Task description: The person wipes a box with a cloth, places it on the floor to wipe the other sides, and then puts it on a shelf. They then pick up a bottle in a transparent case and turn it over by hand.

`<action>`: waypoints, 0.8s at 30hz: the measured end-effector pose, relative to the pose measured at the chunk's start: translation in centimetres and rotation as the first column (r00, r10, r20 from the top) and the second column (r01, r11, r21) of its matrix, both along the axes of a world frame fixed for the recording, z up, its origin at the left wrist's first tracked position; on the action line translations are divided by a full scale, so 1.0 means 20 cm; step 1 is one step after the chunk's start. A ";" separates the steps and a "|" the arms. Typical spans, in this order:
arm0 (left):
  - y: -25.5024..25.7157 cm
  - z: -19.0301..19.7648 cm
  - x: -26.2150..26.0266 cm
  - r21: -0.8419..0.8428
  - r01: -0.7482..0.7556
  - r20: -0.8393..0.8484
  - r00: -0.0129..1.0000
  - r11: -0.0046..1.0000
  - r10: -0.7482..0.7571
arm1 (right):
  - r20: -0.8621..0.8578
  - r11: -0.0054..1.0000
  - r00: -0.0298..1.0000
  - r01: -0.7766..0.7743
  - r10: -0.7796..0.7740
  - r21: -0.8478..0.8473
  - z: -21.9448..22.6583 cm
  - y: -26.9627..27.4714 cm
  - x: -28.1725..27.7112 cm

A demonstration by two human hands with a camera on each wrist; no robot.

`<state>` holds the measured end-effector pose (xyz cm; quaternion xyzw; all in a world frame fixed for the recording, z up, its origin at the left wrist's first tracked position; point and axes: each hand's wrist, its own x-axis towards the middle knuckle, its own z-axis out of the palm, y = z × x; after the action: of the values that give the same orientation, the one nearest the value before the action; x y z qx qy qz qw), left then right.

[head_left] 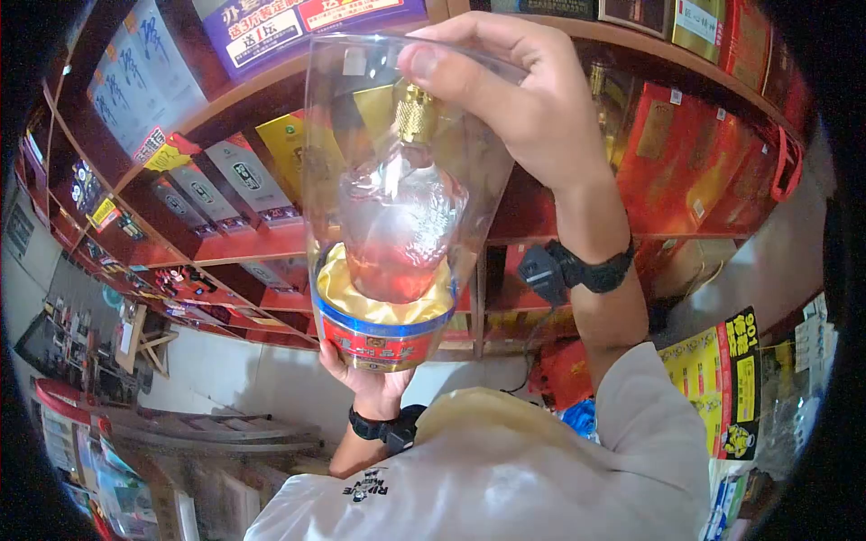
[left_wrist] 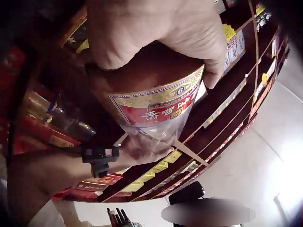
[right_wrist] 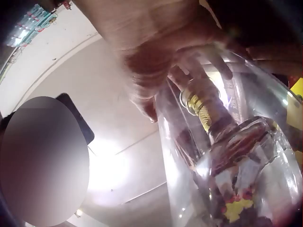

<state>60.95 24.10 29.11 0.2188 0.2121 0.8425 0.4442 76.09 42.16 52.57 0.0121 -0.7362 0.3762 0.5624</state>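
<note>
In the head view, a clear cylindrical case (head_left: 492, 180) stands upright around a glass bottle (head_left: 401, 216) with a gold cap (head_left: 414, 114). Yellow satin lines its red and blue base (head_left: 383, 338). My right hand (head_left: 523, 90) grips the case's top rim, thumb in front. From below, my left hand (head_left: 374, 379) holds the base, its palm mostly hidden. The left wrist view has the left hand (left_wrist: 156, 28) curled around the labelled base (left_wrist: 161, 104). In the right wrist view the right hand (right_wrist: 156, 56) spans the top of the clear case (right_wrist: 177, 175), above the cap (right_wrist: 202, 111).
Wooden shelves (head_left: 239, 99) with boxed goods curve across the head view behind the case. Red boxes (head_left: 677, 162) fill the right shelves. A yellow poster (head_left: 704, 370) is at lower right, a small wooden stand (head_left: 155, 343) at left, above stacked grey furniture (head_left: 207, 442).
</note>
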 end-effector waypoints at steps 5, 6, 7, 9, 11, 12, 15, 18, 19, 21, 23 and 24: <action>-0.03 -0.14 -0.13 0.321 0.245 0.386 0.848 0.915 -0.363 | 0.078 0.860 0.944 0.255 -0.320 0.442 -0.12 -0.18 0.07; -0.04 -0.18 -0.16 0.185 0.227 0.230 0.936 0.956 -0.267 | 0.039 0.769 0.922 0.298 -0.385 0.566 -0.14 -0.22 0.07; -0.05 -0.25 -0.19 0.394 0.237 0.378 0.839 0.888 -0.392 | 0.056 0.773 0.944 0.230 -0.324 0.592 -0.19 -0.25 0.07; -0.10 -0.27 -0.25 0.043 0.044 0.183 0.982 0.998 -0.051 | 0.215 0.863 0.947 0.106 -0.239 0.493 -0.33 -0.18 0.13; -0.13 -0.24 -0.39 0.086 0.035 0.167 0.985 0.996 -0.049 | 0.463 0.953 0.852 0.122 -0.243 0.276 -0.53 0.00 0.17; -0.13 -0.20 -0.47 0.197 0.075 0.182 0.977 0.978 -0.112 | 0.588 0.962 0.763 0.173 -0.268 0.213 -0.64 0.08 0.16; -0.20 -0.28 -0.73 0.272 0.096 0.163 0.976 0.957 -0.144 | 0.233 0.888 0.947 0.098 -0.222 0.449 -0.80 -0.14 -0.17; -0.26 -0.37 -0.95 0.182 0.045 0.147 0.986 0.982 -0.072 | 0.172 0.867 0.978 0.018 -0.119 0.498 -0.81 -0.32 -0.50; -0.28 -0.43 -1.03 0.161 0.033 0.169 0.984 0.986 -0.061 | 0.210 0.882 0.975 -0.040 -0.068 0.470 -0.81 -0.38 -0.63; -0.34 -0.57 -1.20 0.163 -0.007 0.189 0.982 0.987 -0.024 | 0.275 0.897 0.961 -0.130 0.010 0.422 -0.83 -0.45 -0.89; -0.39 -0.66 -1.34 0.117 -0.100 0.203 0.976 0.988 0.074 | 0.334 0.910 0.925 -0.288 0.183 0.299 -0.90 -0.48 -1.14; -0.46 -0.67 -1.37 0.104 -0.099 0.226 0.971 0.990 0.073 | 0.346 0.903 0.903 -0.351 0.255 0.249 -0.90 -0.53 -1.20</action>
<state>33.46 14.99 15.62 0.1393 0.1221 0.8908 0.4148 52.14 31.46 34.59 0.1562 -0.8523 0.3388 0.3667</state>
